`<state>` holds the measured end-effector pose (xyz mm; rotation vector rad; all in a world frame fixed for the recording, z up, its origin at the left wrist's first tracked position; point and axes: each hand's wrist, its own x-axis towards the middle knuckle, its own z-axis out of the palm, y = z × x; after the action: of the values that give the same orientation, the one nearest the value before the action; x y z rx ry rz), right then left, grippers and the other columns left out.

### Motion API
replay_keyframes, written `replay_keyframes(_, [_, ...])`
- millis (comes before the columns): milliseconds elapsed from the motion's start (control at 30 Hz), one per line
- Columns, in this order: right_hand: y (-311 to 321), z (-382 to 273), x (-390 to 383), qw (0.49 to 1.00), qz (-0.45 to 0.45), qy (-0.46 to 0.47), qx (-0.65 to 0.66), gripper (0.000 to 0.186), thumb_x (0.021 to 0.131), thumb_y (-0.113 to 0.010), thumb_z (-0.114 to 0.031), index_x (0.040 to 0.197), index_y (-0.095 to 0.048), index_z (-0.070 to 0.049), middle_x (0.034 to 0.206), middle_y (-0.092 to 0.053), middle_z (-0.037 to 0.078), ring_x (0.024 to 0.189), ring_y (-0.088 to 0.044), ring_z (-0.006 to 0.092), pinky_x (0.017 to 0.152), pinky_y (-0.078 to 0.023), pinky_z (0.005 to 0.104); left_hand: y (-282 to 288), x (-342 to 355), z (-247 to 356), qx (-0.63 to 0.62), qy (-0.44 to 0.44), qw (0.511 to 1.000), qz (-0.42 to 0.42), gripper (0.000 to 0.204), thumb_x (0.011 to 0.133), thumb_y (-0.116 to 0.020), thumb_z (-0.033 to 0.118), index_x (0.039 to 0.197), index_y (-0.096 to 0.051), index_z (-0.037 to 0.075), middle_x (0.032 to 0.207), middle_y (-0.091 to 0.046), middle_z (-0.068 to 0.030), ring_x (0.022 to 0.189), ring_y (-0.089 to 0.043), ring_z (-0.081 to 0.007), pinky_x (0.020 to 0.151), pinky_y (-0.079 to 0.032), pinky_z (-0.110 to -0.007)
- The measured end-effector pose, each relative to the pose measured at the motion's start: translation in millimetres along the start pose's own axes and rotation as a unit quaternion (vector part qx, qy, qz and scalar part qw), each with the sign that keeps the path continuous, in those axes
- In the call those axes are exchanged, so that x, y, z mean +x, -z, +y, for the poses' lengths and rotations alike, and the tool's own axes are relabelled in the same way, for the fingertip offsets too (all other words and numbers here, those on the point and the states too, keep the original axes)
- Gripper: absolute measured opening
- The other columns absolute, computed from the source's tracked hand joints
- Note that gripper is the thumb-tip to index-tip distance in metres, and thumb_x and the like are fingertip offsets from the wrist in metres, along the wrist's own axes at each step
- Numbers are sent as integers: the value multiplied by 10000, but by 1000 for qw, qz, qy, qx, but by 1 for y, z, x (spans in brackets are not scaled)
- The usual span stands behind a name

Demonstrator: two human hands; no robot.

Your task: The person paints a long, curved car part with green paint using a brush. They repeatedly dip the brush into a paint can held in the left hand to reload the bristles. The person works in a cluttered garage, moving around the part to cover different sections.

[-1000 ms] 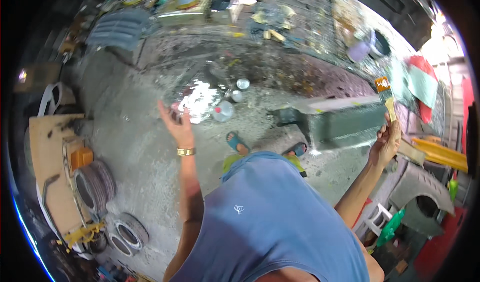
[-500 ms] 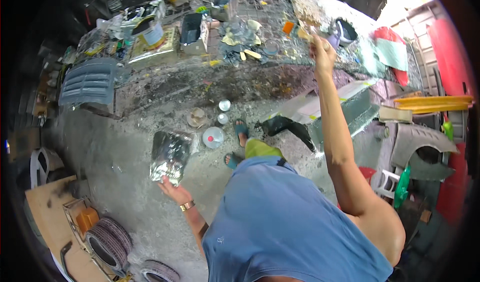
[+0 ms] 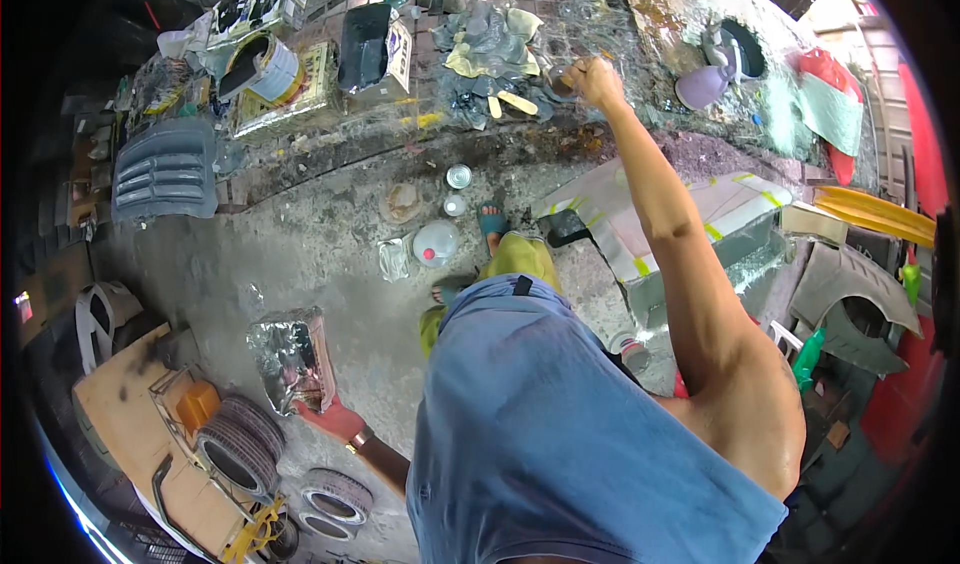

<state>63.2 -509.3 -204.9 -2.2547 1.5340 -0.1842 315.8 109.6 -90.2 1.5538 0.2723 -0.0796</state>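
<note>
My left hand [image 3: 335,419] grips the lower end of a foil-wrapped rectangular tray [image 3: 291,359], out to my left above the floor. Its shiny crinkled side faces up. My right arm stretches far forward over the cluttered bench. There my right hand [image 3: 597,81] is closed, its fingers curled together beside a small round brownish cup or lid [image 3: 561,81]. Whether it grips that or something else is hidden. Just left of it lie two flat wooden sticks [image 3: 517,102] and a heap of grey and yellowish crumpled sheets [image 3: 492,39].
On the bench stand a dark open bin [image 3: 367,46], a paint can [image 3: 270,72] and a purple jug [image 3: 703,86]. Containers, including a round white tub [image 3: 435,243], stand on the floor by my feet. A taped grey panel [image 3: 690,201] is right; tyres [image 3: 238,448] are lower left.
My right hand has moved left along the bench, toward the round cup or lid. The foil tray in my left hand has shifted left and down, and its tilt has changed.
</note>
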Motion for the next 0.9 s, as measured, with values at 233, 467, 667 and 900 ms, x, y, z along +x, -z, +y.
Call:
replay_keyframes(233, [48,-20,25,952,97,45,288,228,844,-597,-199,890,-686,6,700,-669,81,621,-595,113,597,-487,289,-33,8,-1,6,-44,999,5,534,922,-505,389,1331,-405,61,1352,-432,-125,1219,-458,-271,992,-420,-435])
replay_keyframes(467, [-33,-76,76,973,85,74,201,275,861,-565,-266,840,-665,-10,762,-652,182,723,-632,309,667,-500,391,-39,10,-8,113,-99,987,-49,525,938,-489,218,1408,-309,68,1438,-281,-145,1296,-350,-314,1016,-411,-468])
replay_keyframes(667, [-31,-98,99,992,-19,124,5,326,827,-595,-324,829,-662,-5,894,-642,242,852,-628,389,785,-501,449,3,21,-43,207,-167,962,-67,569,933,-506,302,1425,-280,126,1450,-282,-121,1291,-364,-297,1014,-408,-468])
replay_keyframes(900, [0,-88,118,970,-210,95,75,301,825,-599,-324,753,-688,-45,625,-645,132,624,-649,305,653,-523,385,-23,3,-14,-73,0,997,11,529,948,-487,285,1411,-292,121,1430,-307,-124,1282,-367,-297,1005,-419,-468])
